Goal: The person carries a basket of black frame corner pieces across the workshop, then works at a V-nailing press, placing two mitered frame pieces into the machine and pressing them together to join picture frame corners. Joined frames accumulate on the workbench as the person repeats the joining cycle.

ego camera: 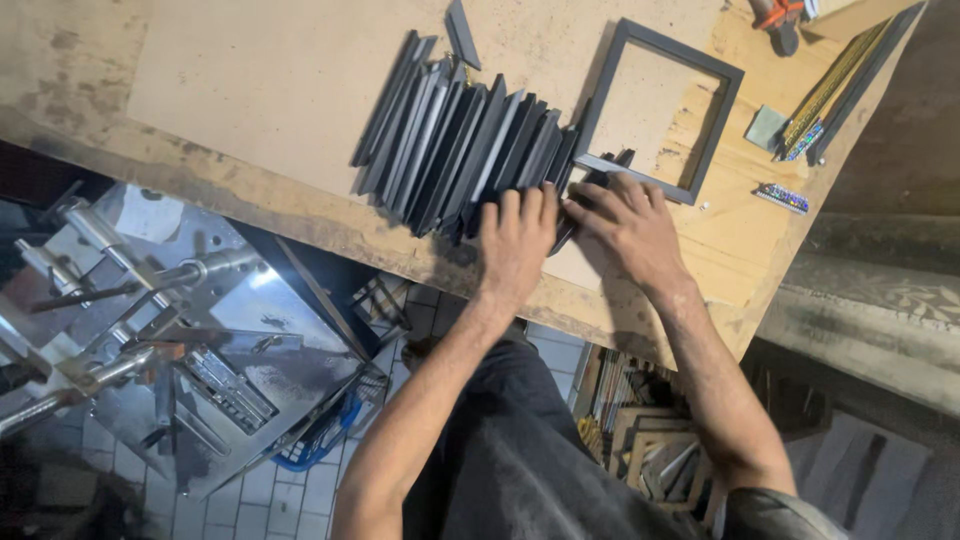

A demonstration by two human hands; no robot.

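Worn wooden tabletop (300, 80) seen from above, with a tiled floor and a metal machine (180, 340) below its edge. A fanned row of dark frame strips (450, 140) lies across it. The left hand (516, 240) presses flat on the row's near end, fingers spread. The right hand (632, 225), fingers loosely spread, touches the strips beside an assembled square dark frame (655, 110).
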